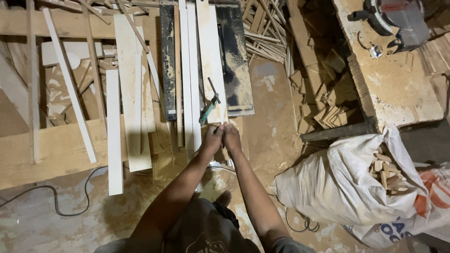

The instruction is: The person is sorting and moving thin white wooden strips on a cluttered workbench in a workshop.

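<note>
Both hands meet at the near end of a long pale wooden board (211, 61) that lies on a dusty dark saw surface (236, 70). The left hand (212, 139) and right hand (232, 138) each have their grip closed on the board's near edge, touching one another. Just left of the board's near end rests a green-handled metal clamp (209, 105). Near right stands a white sack of wood offcuts (347, 182).
</note>
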